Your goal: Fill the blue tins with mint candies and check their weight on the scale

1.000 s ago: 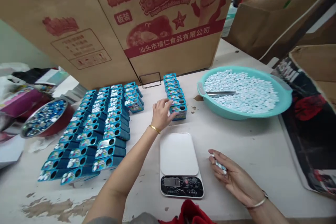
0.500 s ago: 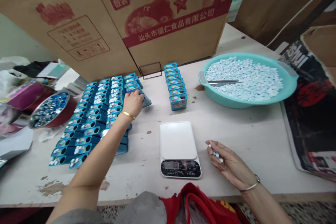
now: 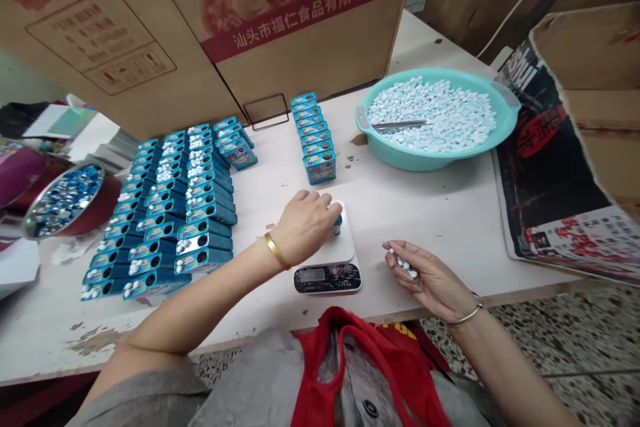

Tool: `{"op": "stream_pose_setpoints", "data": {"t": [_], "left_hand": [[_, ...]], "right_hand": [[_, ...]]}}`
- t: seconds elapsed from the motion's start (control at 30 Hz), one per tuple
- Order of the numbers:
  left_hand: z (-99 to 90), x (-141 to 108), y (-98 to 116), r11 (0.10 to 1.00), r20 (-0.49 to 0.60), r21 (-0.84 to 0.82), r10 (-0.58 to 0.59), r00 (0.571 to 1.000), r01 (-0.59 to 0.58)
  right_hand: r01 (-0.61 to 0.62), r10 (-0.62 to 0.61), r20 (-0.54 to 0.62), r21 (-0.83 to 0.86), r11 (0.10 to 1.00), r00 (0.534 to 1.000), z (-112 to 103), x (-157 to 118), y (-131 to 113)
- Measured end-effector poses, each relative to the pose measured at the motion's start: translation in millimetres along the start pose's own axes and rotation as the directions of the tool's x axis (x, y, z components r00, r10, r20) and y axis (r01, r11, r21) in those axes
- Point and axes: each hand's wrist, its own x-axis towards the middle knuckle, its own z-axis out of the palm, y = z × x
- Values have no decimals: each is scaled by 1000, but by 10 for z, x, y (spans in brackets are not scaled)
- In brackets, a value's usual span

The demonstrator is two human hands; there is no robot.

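My left hand [image 3: 306,227] is closed on a small blue tin [image 3: 338,224], held over the plate of the white kitchen scale [image 3: 327,283]; most of the tin hides behind my fingers. The scale's display seems to read 0.0. To the right of the scale, my right hand [image 3: 425,273] is palm up with fingers curled around several white and pale blue candies [image 3: 404,263]. Rows of blue tins [image 3: 205,230] stand at the left, many with candies on their lids. A single column of similar tins [image 3: 320,165] stands behind the scale.
A turquoise basin [image 3: 425,161] full of candies, with a metal utensil [image 3: 400,125] in it, stands at the back right. A bowl of blue and silver pieces [image 3: 67,197] sits at the left. Large cartons [image 3: 300,60] and a wire frame [image 3: 267,113] line the back.
My left hand has moved right, from the rows of tins to the scale, bringing a blue tin. My right hand stays beside the scale with its candies. The view has shifted.
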Motion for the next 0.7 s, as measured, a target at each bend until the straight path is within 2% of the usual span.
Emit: {"op": "stream_pose_setpoints", "data": {"t": [0.07,0.1,0.13,0.2,0.27,0.3,0.37,0.53,0.63,0.7], "left_hand": [[-57,-118,-109,992,-109,-125,-40,993,26],[-77,-201,-176,976,-179,-209,-97,979,59],[-85,-293,-245,950,-246,-296,-181,952,104],[-49,-497,-376,869,-334,-446,-384,861,215],[63,-703,-474,778,-346,-549,-544,764,305],[141,-799,-506,736,-332,-588,-598,729,336],[322,-970,-535,659,-281,-652,-669,688,375],[687,-1206,-464,530,-155,-760,-710,687,377],[758,-1213,-394,530,-163,-773,-697,698,349],[757,-1172,-351,565,-212,-767,-670,712,303]], "right_hand": [[7,-7,-12,-10,1000,1000,-45,-38,13],[7,-8,-21,-19,1000,1000,-64,-54,20],[4,-4,-29,-30,1000,1000,-80,-68,27],[-11,9,-40,-55,998,999,-96,-89,36],[-22,19,-42,-76,997,999,-90,-99,36],[-25,21,-41,-86,996,999,-79,-100,32],[-28,24,-38,-106,994,999,-42,-97,17],[-30,30,-7,-182,983,1000,110,-76,-63],[-1,7,27,-237,971,1000,233,-56,-154],[28,-15,51,-276,961,999,331,-39,-235]]}}
